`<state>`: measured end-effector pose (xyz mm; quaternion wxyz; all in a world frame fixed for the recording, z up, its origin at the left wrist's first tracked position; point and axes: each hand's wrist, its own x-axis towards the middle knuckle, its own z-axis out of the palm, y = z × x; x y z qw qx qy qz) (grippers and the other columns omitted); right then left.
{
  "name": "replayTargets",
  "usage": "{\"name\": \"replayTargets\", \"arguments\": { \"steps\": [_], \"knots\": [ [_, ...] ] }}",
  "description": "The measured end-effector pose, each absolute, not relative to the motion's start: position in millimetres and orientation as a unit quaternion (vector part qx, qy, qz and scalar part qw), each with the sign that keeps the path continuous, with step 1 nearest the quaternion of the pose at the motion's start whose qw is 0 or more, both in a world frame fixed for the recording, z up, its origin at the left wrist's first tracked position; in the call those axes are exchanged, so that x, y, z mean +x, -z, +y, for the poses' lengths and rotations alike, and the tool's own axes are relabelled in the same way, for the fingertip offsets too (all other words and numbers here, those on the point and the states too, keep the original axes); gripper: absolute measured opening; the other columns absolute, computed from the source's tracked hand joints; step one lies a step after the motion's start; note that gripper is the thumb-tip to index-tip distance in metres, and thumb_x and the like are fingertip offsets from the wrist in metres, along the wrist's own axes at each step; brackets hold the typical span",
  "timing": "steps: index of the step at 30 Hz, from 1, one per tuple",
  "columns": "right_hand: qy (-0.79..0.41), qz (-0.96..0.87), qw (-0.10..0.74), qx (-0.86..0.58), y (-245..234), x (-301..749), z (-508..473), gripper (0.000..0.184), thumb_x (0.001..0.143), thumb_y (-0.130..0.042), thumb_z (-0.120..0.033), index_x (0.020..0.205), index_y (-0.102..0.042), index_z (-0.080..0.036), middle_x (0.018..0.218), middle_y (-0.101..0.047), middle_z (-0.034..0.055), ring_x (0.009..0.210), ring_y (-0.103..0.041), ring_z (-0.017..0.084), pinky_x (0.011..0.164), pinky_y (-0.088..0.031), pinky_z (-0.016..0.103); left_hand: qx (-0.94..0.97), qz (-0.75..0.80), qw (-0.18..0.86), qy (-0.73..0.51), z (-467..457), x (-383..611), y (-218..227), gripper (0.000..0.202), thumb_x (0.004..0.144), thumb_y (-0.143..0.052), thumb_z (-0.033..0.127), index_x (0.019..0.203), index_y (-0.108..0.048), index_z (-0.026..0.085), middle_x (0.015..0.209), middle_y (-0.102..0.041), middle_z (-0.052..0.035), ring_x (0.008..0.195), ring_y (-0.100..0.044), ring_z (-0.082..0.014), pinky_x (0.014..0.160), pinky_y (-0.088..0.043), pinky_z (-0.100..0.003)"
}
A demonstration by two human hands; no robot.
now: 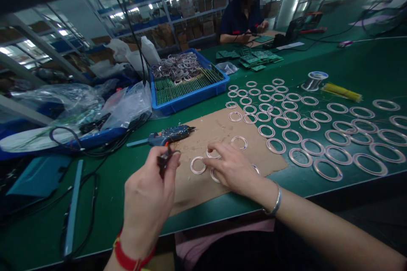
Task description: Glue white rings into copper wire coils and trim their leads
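Note:
My left hand (149,190) is closed around a small dark tool (163,160) whose kind I cannot make out, raised over the left side of a brown cardboard sheet (219,125). My right hand (230,165) reaches low over the cardboard, its fingers bent and the fingertips at the right edge of a flat copper wire ring (191,165). Several more rings lie under and around that hand, partly covered by it. A blue hot glue gun (174,134) lies on the cardboard just beyond my left hand, its handle partly hidden.
Many copper rings (299,157) spread over the green table to the right. A solder wire spool (314,81) and a yellow bundle (341,92) lie behind them. A blue tray (190,100) holds boards and rings. Across the table, a person (238,21) works beside stacked green boards (259,58).

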<state>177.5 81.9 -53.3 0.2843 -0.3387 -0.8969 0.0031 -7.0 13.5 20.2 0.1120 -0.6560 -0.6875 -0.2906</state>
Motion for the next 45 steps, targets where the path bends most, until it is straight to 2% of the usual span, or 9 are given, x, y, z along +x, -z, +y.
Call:
{"name": "replayTargets", "arguments": {
  "steps": [3,7,23,28,31,37,40,43,45],
  "knots": [
    [-0.011,-0.919,0.227,-0.323,60.8,174.0,80.0,0.017,0.086,-0.055,-0.023,0.098,-0.066,-0.023,0.115,-0.05,0.0056,0.101,-0.044,0.02,0.079,-0.028,0.035,-0.617,-0.7,0.009,0.359,7.3,-17.3,-17.4,0.024,0.092,-0.047,0.043,0.098,-0.057,0.022,0.075,-0.065,0.005,0.061,-0.06,-0.0085,0.058,-0.044,-0.018],
    [-0.015,-0.927,0.193,-0.32,67.6,171.7,81.9,0.02,0.089,-0.052,-0.023,0.105,-0.063,-0.023,0.116,-0.048,0.0064,0.109,-0.041,0.021,0.08,-0.028,0.035,-0.602,-0.706,-0.027,0.372,9.1,-24.4,-2.6,0.024,0.092,-0.048,0.043,0.094,-0.058,0.021,0.073,-0.064,0.0054,0.059,-0.057,-0.0069,0.057,-0.043,-0.018],
    [-0.022,-0.926,0.184,-0.328,69.8,170.9,79.6,0.026,0.087,-0.054,-0.021,0.113,-0.059,-0.024,0.11,-0.05,0.0055,0.099,-0.042,0.02,0.08,-0.026,0.035,-0.65,-0.676,0.006,0.348,24.9,-26.9,12.9,0.023,0.092,-0.049,0.035,0.086,-0.061,0.016,0.066,-0.063,0.0021,0.063,-0.063,-0.0096,0.059,-0.044,-0.019],
    [-0.023,-0.926,0.186,-0.327,68.1,170.6,80.2,0.028,0.088,-0.052,-0.02,0.115,-0.059,-0.025,0.108,-0.05,0.0055,0.098,-0.042,0.019,0.078,-0.025,0.034,-0.639,-0.681,-0.025,0.357,29.8,-29.9,15.0,0.022,0.09,-0.052,0.035,0.082,-0.061,0.017,0.062,-0.06,0.0035,0.053,-0.058,-0.008,0.056,-0.043,-0.019],
    [-0.029,-0.925,0.181,-0.334,67.0,169.5,79.9,0.024,0.088,-0.052,-0.021,0.11,-0.061,-0.025,0.106,-0.05,0.0054,0.098,-0.043,0.019,0.079,-0.025,0.034,-0.636,-0.677,-0.056,0.366,37.0,-32.0,16.1,0.022,0.09,-0.052,0.036,0.085,-0.061,0.016,0.065,-0.062,0.0038,0.05,-0.054,-0.0074,0.054,-0.041,-0.02],
    [-0.025,-0.925,0.177,-0.334,64.4,166.8,80.4,0.018,0.088,-0.051,-0.02,0.102,-0.063,-0.023,0.104,-0.051,0.0049,0.101,-0.043,0.019,0.079,-0.025,0.034,-0.615,-0.66,-0.093,0.422,24.7,-46.5,4.5,0.028,0.092,-0.049,0.038,0.085,-0.062,0.014,0.072,-0.065,-0.0009,0.067,-0.061,-0.0116,0.065,-0.045,-0.022],
    [-0.006,-0.929,0.173,-0.328,64.5,164.9,81.6,0.016,0.088,-0.05,-0.021,0.097,-0.064,-0.021,0.105,-0.052,0.0061,0.101,-0.043,0.02,0.079,-0.025,0.035,-0.602,-0.64,-0.044,0.474,-6.4,-56.8,2.1,0.02,0.093,-0.047,0.031,0.101,-0.058,0.017,0.072,-0.064,0.0014,0.067,-0.061,-0.0111,0.066,-0.046,-0.022],
    [0.005,-0.926,0.182,-0.33,68.0,161.1,83.8,0.015,0.089,-0.051,-0.023,0.092,-0.065,-0.019,0.102,-0.053,0.0063,0.1,-0.043,0.02,0.079,-0.024,0.036,-0.768,-0.543,0.022,0.339,-32.0,-63.7,15.2,0.017,0.089,-0.054,0.023,0.106,-0.057,0.023,0.086,-0.066,0.003,0.074,-0.061,-0.0095,0.066,-0.044,-0.021],
    [-0.002,-0.92,0.203,-0.335,70.1,157.8,85.5,0.015,0.09,-0.052,-0.025,0.089,-0.065,-0.02,0.098,-0.055,0.0048,0.096,-0.044,0.018,0.078,-0.024,0.036,-0.837,-0.488,0.078,0.235,-39.4,-68.4,32.2,0.026,0.088,-0.048,0.013,0.109,-0.058,0.024,0.093,-0.066,0.0022,0.076,-0.06,-0.0108,0.066,-0.041,-0.024]
  ]
}}
